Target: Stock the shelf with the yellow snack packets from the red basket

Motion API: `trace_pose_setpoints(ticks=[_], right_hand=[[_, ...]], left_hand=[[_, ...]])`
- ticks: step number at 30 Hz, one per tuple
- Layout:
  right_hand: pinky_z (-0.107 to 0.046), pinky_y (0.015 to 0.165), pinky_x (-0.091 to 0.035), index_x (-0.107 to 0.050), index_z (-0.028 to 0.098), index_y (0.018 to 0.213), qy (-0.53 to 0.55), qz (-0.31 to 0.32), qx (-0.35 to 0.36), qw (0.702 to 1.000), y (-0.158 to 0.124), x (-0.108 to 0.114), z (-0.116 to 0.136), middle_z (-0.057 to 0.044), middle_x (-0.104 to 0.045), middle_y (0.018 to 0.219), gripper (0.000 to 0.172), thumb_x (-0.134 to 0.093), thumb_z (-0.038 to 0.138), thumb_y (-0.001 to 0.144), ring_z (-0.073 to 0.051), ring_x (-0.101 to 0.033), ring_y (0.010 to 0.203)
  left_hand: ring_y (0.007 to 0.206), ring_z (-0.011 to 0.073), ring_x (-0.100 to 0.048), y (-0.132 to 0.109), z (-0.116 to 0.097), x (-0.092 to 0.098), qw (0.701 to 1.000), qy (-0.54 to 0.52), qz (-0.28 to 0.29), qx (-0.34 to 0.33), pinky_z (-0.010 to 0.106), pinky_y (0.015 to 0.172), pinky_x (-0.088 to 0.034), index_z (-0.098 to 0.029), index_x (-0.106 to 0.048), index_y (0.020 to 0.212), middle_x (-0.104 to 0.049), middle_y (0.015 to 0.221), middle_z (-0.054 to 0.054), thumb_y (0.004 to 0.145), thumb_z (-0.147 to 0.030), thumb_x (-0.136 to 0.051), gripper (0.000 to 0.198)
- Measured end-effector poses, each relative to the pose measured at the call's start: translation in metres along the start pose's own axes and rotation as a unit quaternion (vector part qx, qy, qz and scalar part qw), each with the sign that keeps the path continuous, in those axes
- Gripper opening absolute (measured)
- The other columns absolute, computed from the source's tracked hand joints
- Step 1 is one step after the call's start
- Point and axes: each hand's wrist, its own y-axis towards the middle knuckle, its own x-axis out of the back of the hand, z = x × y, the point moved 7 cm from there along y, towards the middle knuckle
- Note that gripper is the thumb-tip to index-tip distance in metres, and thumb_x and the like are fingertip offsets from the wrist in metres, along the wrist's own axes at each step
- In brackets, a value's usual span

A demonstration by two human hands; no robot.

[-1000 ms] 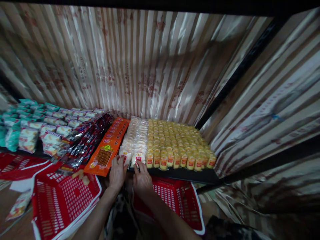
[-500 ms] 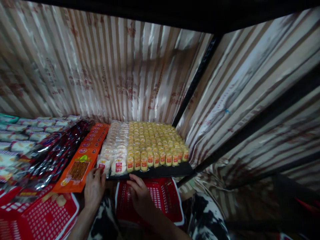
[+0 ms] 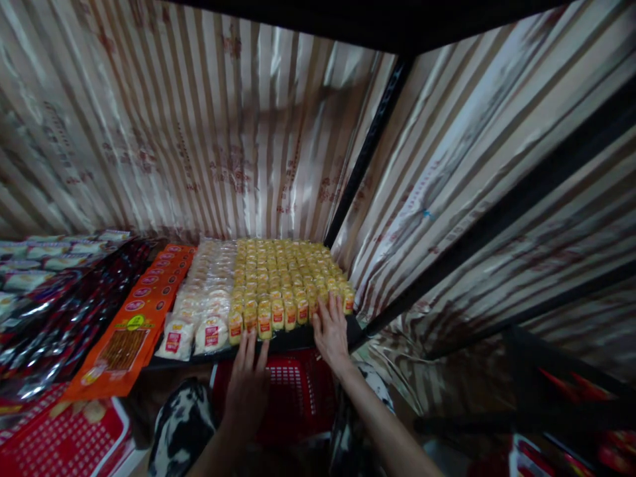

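Rows of small yellow wrapped snack packs fill the right part of a dark shelf. My left hand is at the shelf's front edge, its fingers stretched toward the front yellow packs. My right hand lies with spread fingers against the front packs near the right end of the row. To the left of the yellow packs lie two rows of white round wrapped crackers with red labels. Neither hand is closed around a pack.
An orange snack bag and dark shiny packets lie farther left. One red basket stands below the shelf, another red basket at lower left. Black frame posts and striped sheeting border the shelf.
My left hand has moved right, from the white crackers to the yellow packs. The right hand has gone from the shelf edge to the right end of the front row. The view has shifted right.
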Motion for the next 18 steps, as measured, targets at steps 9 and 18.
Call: trace_pose_setpoints(ticks=[9,18], right_hand=[[-0.044,0.11,-0.026,-0.043,0.008,0.135,-0.041,0.078,0.014,0.996,0.061,-0.006,-0.033,-0.015,-0.032,0.147,0.048,-0.028,0.027,0.093,-0.024,-0.012,0.141],[-0.048,0.111,-0.015,-0.028,0.019,0.143,-0.074,0.262,-0.075,0.959,0.126,-0.047,-0.063,-0.009,-0.022,0.151,0.053,-0.021,0.042,0.096,-0.028,-0.008,0.141]], left_hand=[[0.136,0.026,-0.029,0.063,-0.095,-0.046,0.989,-0.044,-0.01,-0.139,0.046,0.107,-0.031,-0.016,-0.046,0.131,-0.042,0.142,0.012,0.089,-0.028,-0.04,0.044],[0.137,0.0193,-0.027,0.093,-0.123,-0.093,0.97,-0.084,0.077,-0.216,0.041,0.113,-0.02,-0.014,-0.042,0.133,-0.039,0.144,0.01,0.093,-0.038,-0.033,0.047]])
